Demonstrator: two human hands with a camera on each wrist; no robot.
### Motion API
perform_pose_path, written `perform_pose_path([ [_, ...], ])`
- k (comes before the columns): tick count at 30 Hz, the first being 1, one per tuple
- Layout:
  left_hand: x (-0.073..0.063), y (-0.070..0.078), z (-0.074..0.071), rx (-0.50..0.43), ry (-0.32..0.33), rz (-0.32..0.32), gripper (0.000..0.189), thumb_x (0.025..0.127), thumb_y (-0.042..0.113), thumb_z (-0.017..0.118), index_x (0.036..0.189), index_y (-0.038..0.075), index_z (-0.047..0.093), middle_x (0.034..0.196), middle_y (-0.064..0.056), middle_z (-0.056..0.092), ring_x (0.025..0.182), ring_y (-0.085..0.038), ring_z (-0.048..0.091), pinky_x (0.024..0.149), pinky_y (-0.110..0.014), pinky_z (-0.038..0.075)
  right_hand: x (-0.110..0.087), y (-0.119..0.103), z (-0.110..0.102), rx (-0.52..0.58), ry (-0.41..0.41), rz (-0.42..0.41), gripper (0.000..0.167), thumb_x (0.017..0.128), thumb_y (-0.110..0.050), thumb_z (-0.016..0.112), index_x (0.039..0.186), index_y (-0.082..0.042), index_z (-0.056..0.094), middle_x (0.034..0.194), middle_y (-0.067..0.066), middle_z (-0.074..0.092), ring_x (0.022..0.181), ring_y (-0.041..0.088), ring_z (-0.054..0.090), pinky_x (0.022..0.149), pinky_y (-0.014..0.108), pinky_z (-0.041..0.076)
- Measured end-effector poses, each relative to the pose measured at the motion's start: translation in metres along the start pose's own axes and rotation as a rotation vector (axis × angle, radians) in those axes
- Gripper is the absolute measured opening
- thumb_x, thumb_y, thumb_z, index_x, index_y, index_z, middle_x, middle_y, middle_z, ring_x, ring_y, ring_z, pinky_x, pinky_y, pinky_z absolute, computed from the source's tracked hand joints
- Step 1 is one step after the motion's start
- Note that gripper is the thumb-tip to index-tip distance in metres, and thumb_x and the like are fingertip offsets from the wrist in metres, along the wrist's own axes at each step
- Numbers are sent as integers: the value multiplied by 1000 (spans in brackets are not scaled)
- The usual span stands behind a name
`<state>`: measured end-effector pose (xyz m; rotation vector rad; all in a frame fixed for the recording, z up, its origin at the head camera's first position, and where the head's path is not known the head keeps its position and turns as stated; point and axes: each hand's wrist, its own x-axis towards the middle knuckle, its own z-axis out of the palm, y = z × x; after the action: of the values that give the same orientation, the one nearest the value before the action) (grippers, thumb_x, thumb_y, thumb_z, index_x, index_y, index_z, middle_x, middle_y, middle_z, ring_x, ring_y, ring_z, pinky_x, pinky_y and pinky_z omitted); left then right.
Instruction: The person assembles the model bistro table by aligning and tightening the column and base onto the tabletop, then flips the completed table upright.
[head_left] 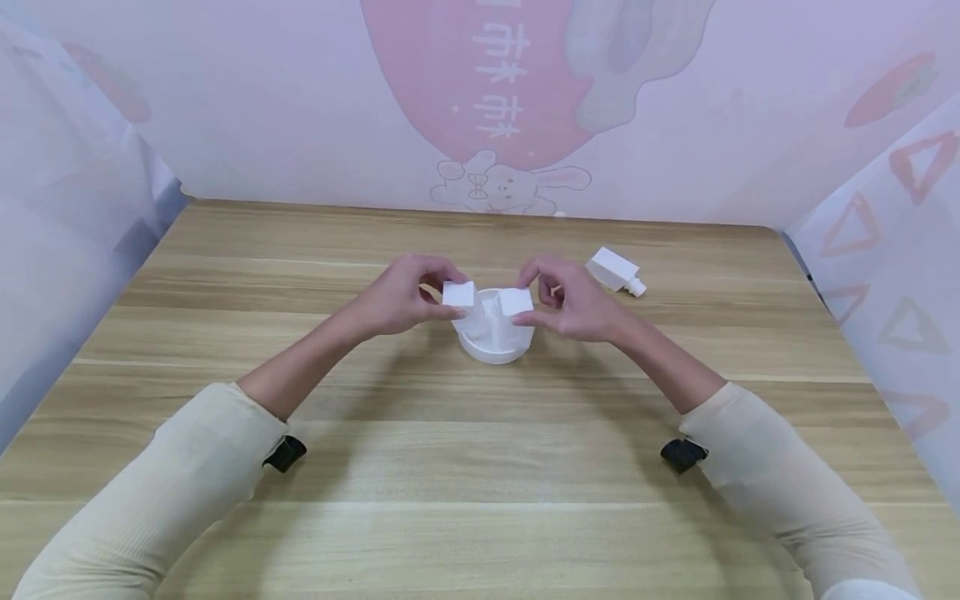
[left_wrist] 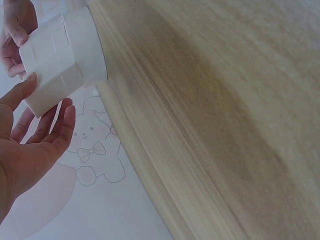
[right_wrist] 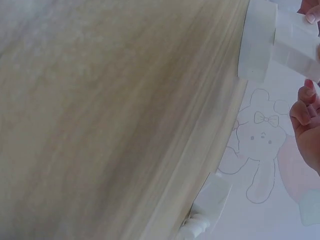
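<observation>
My left hand [head_left: 420, 296] pinches a white square-ended block [head_left: 458, 294] between thumb and fingers. Opposite it, my right hand [head_left: 566, 300] pinches a similar white block [head_left: 514, 301] the same way. Both blocks stand side by side in a shallow round white dish [head_left: 492, 357], their lower parts reaching inside its rim. The left wrist view shows the left block [left_wrist: 52, 90] rising from the dish [left_wrist: 90, 47]. In the right wrist view, the right block [right_wrist: 297, 55] is partly cut off by the frame edge. Their exact kind cannot be told.
A white square bottle [head_left: 613, 268] with a narrow round neck lies on its side behind the right hand. The wooden table [head_left: 480, 467] ends at a printed backdrop [head_left: 300, 108]. Pale printed walls flank both sides.
</observation>
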<state>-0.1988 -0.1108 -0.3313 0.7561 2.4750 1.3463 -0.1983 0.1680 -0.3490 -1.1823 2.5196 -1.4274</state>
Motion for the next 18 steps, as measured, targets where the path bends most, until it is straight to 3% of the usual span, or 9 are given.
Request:
perform_pose_path([
  [8,0,1,0,4,-3,-19,35,83,-3,84,115,-8,70,106,-18,70,98,-31,66,84,-40,59,-4,-1,-3,-42,22,94,45,72,-8,95,94,-4,57,97,9,65,57,14,40,55,23,33],
  [11,0,1,0,9,-3,-14,35,83,-3,84,114,-8,70,106,-19,70,97,-31,66,84,-40,60,-5,-2,-6,-61,3,98,45,75,-12,94,104,-3,61,95,9,64,57,16,43,55,24,34],
  [15,0,2,-1,5,-5,-9,34,83,-3,84,114,-9,70,105,-19,70,97,-31,67,83,-40,60,-6,0,-12,-47,-60,42,49,82,-7,87,125,-1,65,105,12,66,59,20,49,53,26,37],
  [16,0,2,-1,3,-5,-8,34,83,-3,84,113,-9,70,105,-19,70,97,-31,67,83,-39,60,-6,0,-13,-37,-79,22,49,83,-5,84,128,0,65,113,12,66,61,21,51,52,26,38],
  [18,0,1,0,-1,-4,-8,34,83,-4,84,113,-9,70,105,-19,70,97,-31,67,83,-39,60,-6,2,-15,-26,-108,-2,47,86,-2,80,130,2,65,116,13,67,63,19,53,53,26,40],
])
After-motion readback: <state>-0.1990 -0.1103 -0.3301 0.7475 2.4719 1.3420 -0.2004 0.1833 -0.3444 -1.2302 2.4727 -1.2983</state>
